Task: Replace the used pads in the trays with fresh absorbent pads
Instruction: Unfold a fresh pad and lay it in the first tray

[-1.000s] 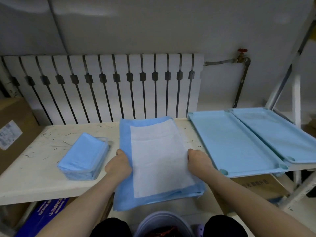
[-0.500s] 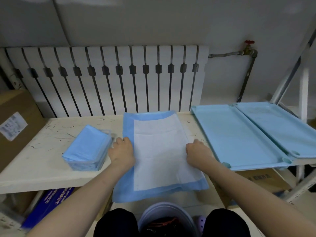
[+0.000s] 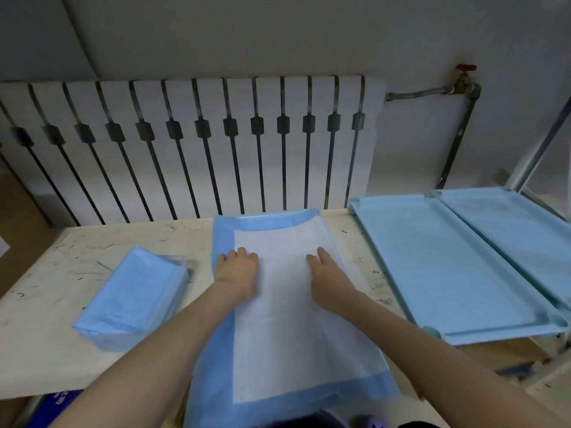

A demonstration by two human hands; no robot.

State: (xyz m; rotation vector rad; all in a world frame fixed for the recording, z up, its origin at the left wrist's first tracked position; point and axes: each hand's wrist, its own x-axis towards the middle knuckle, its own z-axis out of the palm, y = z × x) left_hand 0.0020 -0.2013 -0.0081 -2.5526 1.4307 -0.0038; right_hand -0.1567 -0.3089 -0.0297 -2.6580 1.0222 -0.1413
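Two hands press flat on the fresh pad (image 3: 278,335): left hand (image 3: 236,271) and right hand (image 3: 329,279), fingers straight, gripping nothing. The fresh pad lies over a tray (image 3: 262,215) in front of the radiator (image 3: 216,100). It looks thin, soft and light; pinch its blue edges.

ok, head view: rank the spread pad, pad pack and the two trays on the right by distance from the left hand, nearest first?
1. Spread pad: under the left hand, touching it.
2. Pad pack: close by on the left.
3. Inner tray: to the right, beyond the right hand.
4. Outer tray: farthest right, beside the inner tray.
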